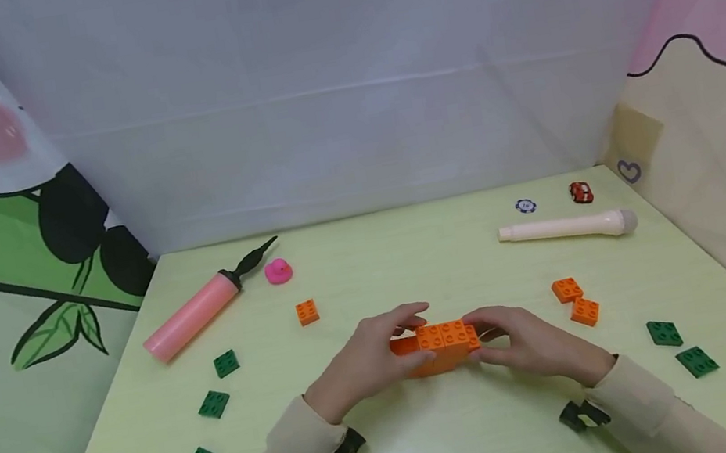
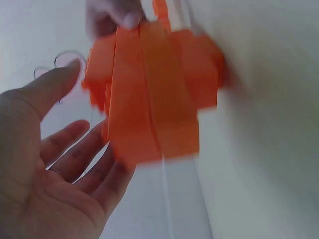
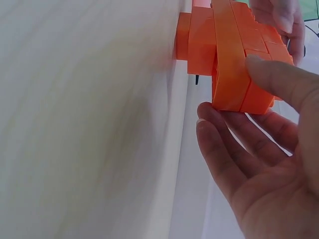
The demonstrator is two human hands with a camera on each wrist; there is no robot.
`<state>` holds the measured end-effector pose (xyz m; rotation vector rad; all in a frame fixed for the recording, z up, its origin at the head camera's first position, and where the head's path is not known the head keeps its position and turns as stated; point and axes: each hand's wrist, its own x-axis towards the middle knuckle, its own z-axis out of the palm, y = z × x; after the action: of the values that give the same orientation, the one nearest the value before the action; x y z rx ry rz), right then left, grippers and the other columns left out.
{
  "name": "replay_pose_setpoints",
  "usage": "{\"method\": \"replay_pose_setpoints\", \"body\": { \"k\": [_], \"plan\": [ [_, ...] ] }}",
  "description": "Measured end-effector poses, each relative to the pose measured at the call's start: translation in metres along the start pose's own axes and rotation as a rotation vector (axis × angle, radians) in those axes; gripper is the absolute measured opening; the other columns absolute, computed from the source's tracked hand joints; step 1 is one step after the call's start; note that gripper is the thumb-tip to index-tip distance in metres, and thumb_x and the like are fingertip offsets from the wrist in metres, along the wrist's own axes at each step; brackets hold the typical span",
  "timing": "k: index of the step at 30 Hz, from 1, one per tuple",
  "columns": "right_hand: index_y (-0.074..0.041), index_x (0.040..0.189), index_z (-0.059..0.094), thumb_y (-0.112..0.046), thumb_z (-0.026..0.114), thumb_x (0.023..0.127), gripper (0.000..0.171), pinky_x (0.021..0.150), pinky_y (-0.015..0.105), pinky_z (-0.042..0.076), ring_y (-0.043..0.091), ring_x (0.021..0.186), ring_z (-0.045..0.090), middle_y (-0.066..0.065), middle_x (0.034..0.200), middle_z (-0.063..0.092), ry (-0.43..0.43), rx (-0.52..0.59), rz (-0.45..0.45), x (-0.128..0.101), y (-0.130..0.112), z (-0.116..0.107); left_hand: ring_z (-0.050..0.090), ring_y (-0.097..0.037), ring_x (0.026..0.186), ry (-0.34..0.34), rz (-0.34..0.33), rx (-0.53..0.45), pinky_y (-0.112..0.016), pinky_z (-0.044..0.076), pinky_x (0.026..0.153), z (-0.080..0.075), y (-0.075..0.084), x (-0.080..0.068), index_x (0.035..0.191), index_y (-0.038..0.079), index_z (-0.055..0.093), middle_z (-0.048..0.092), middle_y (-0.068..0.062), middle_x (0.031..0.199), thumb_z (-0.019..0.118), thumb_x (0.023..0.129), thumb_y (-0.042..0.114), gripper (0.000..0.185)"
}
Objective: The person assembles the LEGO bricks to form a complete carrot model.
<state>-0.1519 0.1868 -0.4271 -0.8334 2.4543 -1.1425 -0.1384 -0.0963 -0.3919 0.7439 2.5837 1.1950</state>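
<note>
An assembly of joined orange toy bricks stands between the two hands, low over the table near its middle. My right hand grips its right end: in the right wrist view the thumb lies on one face of the bricks and the fingertips touch the opposite side. My left hand is around the left end, its fingers spread and loosely bent. In the left wrist view, the left thumb stands a little apart from the orange bricks, and the other fingertips pass behind them.
Loose orange bricks lie behind the left hand and to the right. Green bricks lie left and right. Farther back are a pink pump, pink duck, white microphone-shaped item, chip and red toy car.
</note>
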Motion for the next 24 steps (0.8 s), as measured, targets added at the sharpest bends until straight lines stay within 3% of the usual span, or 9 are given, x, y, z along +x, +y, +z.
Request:
{"method": "replay_pose_setpoints", "body": {
  "k": [3, 7, 11, 17, 20, 24],
  "plan": [
    [-0.014, 0.137, 0.057, -0.038, 0.07, 0.093, 0.053, 0.097, 0.037, 0.053, 0.016, 0.113, 0.063, -0.003, 0.13, 0.063, 0.006, -0.006, -0.001, 0.001, -0.001, 0.0, 0.057, -0.026, 0.122, 0.091, -0.057, 0.022, -0.048, 0.047, 0.103, -0.022, -0.016, -0.003, 0.142, 0.019, 0.055, 0.062, 0.0, 0.134, 0.072, 0.091, 0.041, 0.058],
    [-0.011, 0.137, 0.056, -0.037, 0.07, 0.093, 0.053, 0.097, 0.039, 0.053, 0.02, 0.113, 0.063, 0.001, 0.13, 0.063, 0.002, -0.009, -0.004, 0.002, -0.002, 0.0, 0.055, -0.031, 0.125, 0.236, -0.199, 0.138, -0.052, 0.046, 0.104, -0.059, -0.057, -0.009, 0.141, 0.012, 0.056, 0.06, -0.008, 0.136, 0.07, 0.094, 0.036, 0.055],
    [-0.011, 0.138, 0.056, -0.036, 0.07, 0.093, 0.053, 0.097, 0.039, 0.053, 0.02, 0.114, 0.062, 0.002, 0.131, 0.063, -0.012, -0.002, 0.015, 0.002, -0.003, 0.0, 0.051, -0.037, 0.128, 0.248, -0.326, 0.178, -0.055, 0.043, 0.106, -0.085, -0.093, -0.017, 0.142, 0.005, 0.052, 0.056, -0.017, 0.14, 0.071, 0.093, 0.024, 0.055],
    [-0.011, 0.137, 0.056, -0.032, 0.071, 0.093, 0.051, 0.097, 0.039, 0.053, 0.021, 0.114, 0.062, 0.002, 0.131, 0.063, -0.016, 0.012, 0.035, 0.0, -0.002, 0.0, 0.051, -0.04, 0.127, 0.168, -0.35, 0.214, -0.056, 0.041, 0.107, -0.089, -0.115, -0.013, 0.139, -0.002, 0.053, 0.055, -0.022, 0.139, 0.071, 0.092, 0.013, 0.053],
    [-0.009, 0.137, 0.056, -0.032, 0.07, 0.094, 0.051, 0.098, 0.041, 0.052, 0.023, 0.115, 0.062, 0.004, 0.131, 0.062, -0.019, 0.015, 0.022, -0.001, -0.002, 0.0, 0.056, -0.037, 0.116, 0.154, -0.361, 0.262, -0.053, 0.045, 0.104, -0.085, -0.116, -0.008, 0.134, -0.003, 0.057, 0.061, -0.02, 0.129, 0.07, 0.091, 0.006, 0.046],
    [-0.01, 0.138, 0.056, -0.034, 0.07, 0.094, 0.052, 0.098, 0.041, 0.052, 0.022, 0.115, 0.061, 0.004, 0.132, 0.062, -0.016, 0.013, 0.022, -0.001, -0.001, 0.0, 0.058, -0.034, 0.11, 0.171, -0.358, 0.244, -0.051, 0.048, 0.1, -0.08, -0.107, -0.005, 0.134, 0.0, 0.058, 0.064, -0.017, 0.123, 0.071, 0.091, 0.008, 0.045]
  ]
}}
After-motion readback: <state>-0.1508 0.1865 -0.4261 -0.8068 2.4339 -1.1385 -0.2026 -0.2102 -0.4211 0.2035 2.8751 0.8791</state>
